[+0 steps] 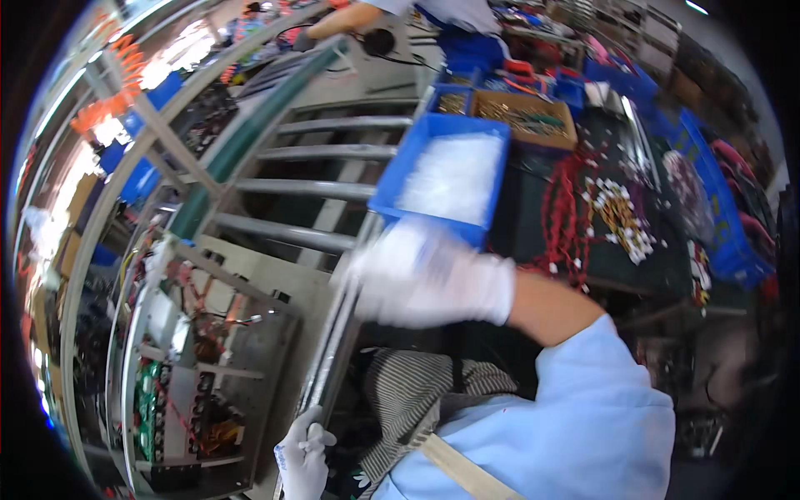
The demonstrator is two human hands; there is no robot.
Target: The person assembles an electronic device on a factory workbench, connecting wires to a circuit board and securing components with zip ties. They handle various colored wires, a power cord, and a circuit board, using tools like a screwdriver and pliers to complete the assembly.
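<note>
My right hand (429, 279), in a white glove, is smeared by motion just in front of a blue bin (387, 192). The bin holds a heap of small white pieces (454, 175). The blur hides its fingers and anything in them. My left hand (304, 454), also in a white glove, is low in the picture beside the lower end of a metal rail (329, 346). Its fingers are curled together; what they hold, if anything, is too small to make out.
Left of the rail runs a roller conveyor (304, 190), with an open machine of wires and circuit boards (179, 400) nearer me. A cardboard box (533, 121) of metal parts, red wires (562, 212) and a blue crate (725, 208) lie right. Another person's arm (342, 21) reaches in far off.
</note>
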